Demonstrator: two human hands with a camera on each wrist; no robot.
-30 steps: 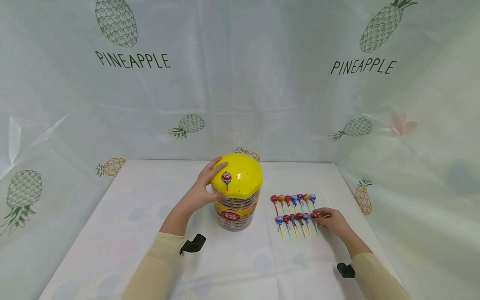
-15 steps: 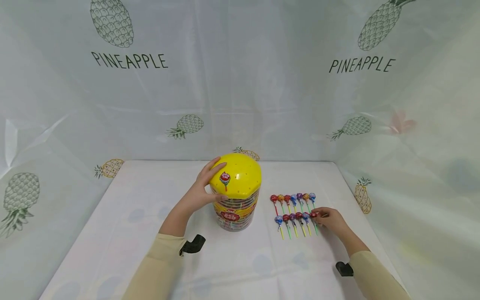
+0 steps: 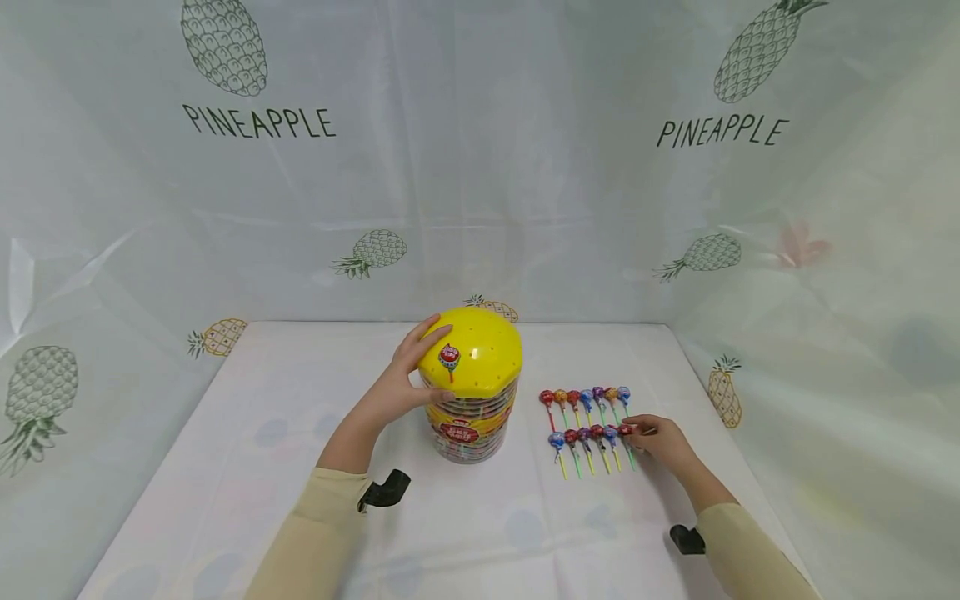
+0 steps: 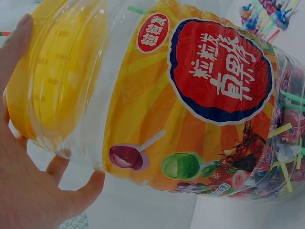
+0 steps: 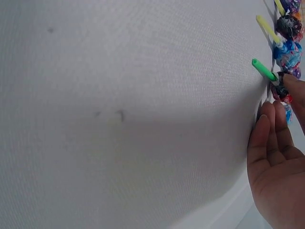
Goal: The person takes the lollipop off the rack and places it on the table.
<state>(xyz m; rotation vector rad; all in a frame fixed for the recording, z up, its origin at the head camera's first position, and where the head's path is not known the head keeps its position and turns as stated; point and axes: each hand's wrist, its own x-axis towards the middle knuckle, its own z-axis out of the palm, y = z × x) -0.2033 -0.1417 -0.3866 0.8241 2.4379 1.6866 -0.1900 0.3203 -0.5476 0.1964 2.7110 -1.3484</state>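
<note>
A clear plastic candy jar with a yellow lid and an orange label stands upright on the table. My left hand grips it from the left around lid and neck, fingers on the lid's top and edge. In the left wrist view the jar's label fills the middle, and wrapped lollipops show through the clear bottom. To the jar's right lie two rows of lollipops. My right hand pinches the dark red head of the rightmost front-row lollipop, whose green stick points toward me on the table.
The back row of lollipops lies just beyond the front row. A white cloth covers the table. Pineapple-printed sheeting rises behind the table's back edge and along both sides.
Almost nothing differs. The whole head view has shifted very slightly, while both hands keep their places on the jar and the lollipop.
</note>
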